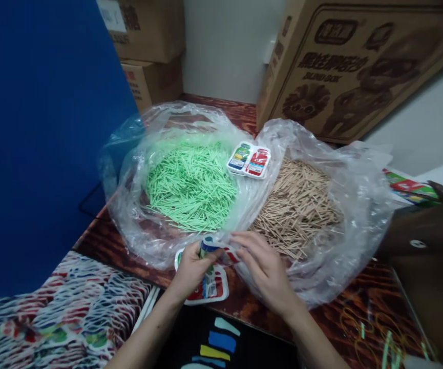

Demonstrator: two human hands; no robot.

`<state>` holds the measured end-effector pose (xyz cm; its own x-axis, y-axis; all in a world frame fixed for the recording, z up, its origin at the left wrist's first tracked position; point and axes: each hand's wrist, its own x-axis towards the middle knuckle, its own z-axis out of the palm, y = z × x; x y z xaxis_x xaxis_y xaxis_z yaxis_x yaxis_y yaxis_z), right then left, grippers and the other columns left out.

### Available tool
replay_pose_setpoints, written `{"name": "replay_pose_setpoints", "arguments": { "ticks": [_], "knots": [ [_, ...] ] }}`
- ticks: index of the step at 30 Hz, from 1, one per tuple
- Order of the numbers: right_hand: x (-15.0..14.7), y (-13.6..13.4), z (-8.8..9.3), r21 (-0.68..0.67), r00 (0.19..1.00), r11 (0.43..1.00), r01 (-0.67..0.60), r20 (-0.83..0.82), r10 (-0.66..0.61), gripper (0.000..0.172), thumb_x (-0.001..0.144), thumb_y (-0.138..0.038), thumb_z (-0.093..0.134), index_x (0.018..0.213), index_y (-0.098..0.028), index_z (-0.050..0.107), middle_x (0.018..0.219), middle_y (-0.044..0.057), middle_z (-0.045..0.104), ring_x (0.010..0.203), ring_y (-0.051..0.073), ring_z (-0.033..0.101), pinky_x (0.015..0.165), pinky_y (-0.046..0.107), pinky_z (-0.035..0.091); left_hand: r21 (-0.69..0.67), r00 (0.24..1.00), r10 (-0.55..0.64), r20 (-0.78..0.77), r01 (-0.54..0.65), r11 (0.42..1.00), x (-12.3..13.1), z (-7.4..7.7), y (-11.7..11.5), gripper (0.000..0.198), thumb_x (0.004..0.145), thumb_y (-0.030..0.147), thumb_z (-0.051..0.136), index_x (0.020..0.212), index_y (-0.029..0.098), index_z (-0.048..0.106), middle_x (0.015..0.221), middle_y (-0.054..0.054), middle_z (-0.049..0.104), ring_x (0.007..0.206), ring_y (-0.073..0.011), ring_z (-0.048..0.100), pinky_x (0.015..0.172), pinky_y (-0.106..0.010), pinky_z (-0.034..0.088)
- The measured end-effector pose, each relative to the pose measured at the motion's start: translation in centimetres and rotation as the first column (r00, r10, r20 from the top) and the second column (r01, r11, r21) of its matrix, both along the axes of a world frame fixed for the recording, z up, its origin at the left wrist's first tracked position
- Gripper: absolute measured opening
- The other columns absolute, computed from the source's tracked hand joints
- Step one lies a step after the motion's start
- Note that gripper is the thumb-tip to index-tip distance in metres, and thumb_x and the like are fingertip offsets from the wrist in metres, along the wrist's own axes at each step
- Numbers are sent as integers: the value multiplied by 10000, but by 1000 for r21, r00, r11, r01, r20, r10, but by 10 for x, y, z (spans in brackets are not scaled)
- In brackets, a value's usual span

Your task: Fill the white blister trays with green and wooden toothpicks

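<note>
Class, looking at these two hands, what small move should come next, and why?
Probably ease the curled blue, white and red printed packaging straighter: the left hand pinches its bent blue part, and the right hand is at its red end.

Printed label sheet (207,247): up in the left hand (190,269) — curling over, blue-green here, red end by the right hand (263,266).
White-rimmed twin pack (221,288): just below, flat on the wooden table (106,236) — red label showing, partly hidden.
</note>
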<state>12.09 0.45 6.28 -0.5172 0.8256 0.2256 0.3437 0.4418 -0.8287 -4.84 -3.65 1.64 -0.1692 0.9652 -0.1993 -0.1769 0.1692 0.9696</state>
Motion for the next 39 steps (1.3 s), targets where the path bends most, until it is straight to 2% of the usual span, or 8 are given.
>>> {"name": "replay_pose_setpoints", "arguments": {
  "ticks": [10,12,19,22,24,29,32,39],
  "knots": [
    [-11,-10,-13,156,991,981,115,-86,-103,250,873,-130,527,1081,-260,576,1143,98,596,1074,247,546,918,429,434,-29,983,33,179,-28,999,0,3,-4,276,675,373,762,833,153,709,830,-30,719,748,-172,634,738,-282,500],
    [-13,-11,-15,155,998,986,62,-38,-57,177,873,-120,519,969,-247,597,1087,88,609,1038,243,552,892,423,437,-41,985,29,169,-23,999,-3,1,-7,254,679,361,764,811,153,703,778,-12,706,699,-151,617,698,-258,492],
    [-23,-2,-14,-121,993,987,-102,-65,94,125,884,-204,554,847,-233,669,1053,69,642,1025,232,562,892,387,432,-24,982,-183,-45,182,983,-34,2,-18,215,724,294,733,888,158,703,788,-9,673,719,-150,575,695,-239,460],
    [-36,13,-24,-371,974,920,-126,-224,43,142,888,-277,558,832,-224,678,951,43,679,929,210,609,831,345,461,-24,983,-132,-129,130,991,-50,7,-24,180,766,326,684,803,151,708,748,-22,662,700,-163,569,675,-249,460],
    [-50,26,-37,-421,975,904,-70,-222,-28,148,891,-281,541,864,-218,673,845,19,676,822,190,615,747,311,465,-28,990,-62,-127,59,998,-61,9,-28,200,767,352,679,769,152,698,739,-27,660,700,-173,578,663,-253,468],
    [-97,60,-67,35,983,991,-125,137,120,189,891,-156,502,790,-196,657,820,40,648,834,190,558,775,309,406,-69,994,76,-76,-82,994,-87,2,-39,207,732,352,717,758,152,671,702,-9,646,638,-146,572,596,-227,470],
    [-117,84,-70,221,945,962,-160,316,85,211,898,-112,474,817,-173,659,846,74,646,870,206,531,782,308,387,-76,991,115,-72,-120,990,-99,0,-44,225,711,351,734,755,139,672,693,-7,642,613,-135,563,586,-227,476],
    [-121,109,-68,390,841,874,-290,539,38,216,907,-145,489,793,-188,668,829,62,625,853,208,499,699,296,339,-105,993,112,-20,-114,988,-105,-7,-51,211,692,330,756,696,140,666,627,12,631,573,-120,561,546,-208,468]
  ]
}}
